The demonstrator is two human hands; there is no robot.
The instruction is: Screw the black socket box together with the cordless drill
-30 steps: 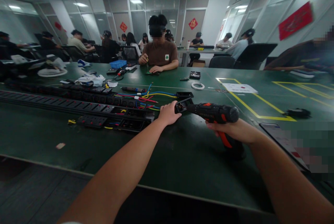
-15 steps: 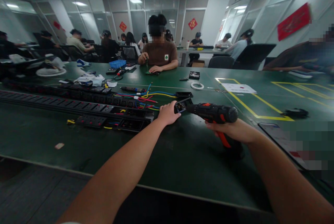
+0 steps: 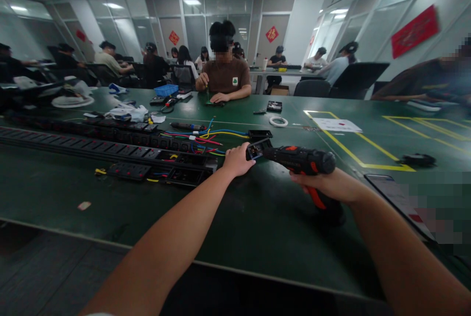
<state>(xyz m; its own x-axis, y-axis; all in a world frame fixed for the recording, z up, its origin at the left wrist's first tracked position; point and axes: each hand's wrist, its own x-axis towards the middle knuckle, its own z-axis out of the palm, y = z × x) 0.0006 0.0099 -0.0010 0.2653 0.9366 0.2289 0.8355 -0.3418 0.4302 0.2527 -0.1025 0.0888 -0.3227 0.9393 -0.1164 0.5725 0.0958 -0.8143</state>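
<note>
My left hand (image 3: 237, 160) is closed on the near end of a small black open-topped housing (image 3: 254, 150) with metal parts inside. My right hand (image 3: 324, 182) grips a black and orange cordless drill (image 3: 300, 158) by its handle. The drill's front end points left and meets the housing's right part; I cannot make out the bit's tip. Just behind the housing lies another black box-like part (image 3: 260, 134), with blue and yellow wires (image 3: 224, 133) running to it. Long black power strips (image 3: 121, 146) with rows of sockets lie left of my left hand.
A shorter socket piece (image 3: 128, 171) lies nearest me on the left. A white ring (image 3: 278, 121), a black case (image 3: 274, 106) and a paper sheet (image 3: 336, 124) lie beyond the drill. A tablet-like device (image 3: 399, 203) is at right. Across the green table (image 3: 257, 237) sits a co-worker (image 3: 225, 78).
Almost nothing differs. Both hands, the drill and the housing keep their places, and the view has shifted very slightly.
</note>
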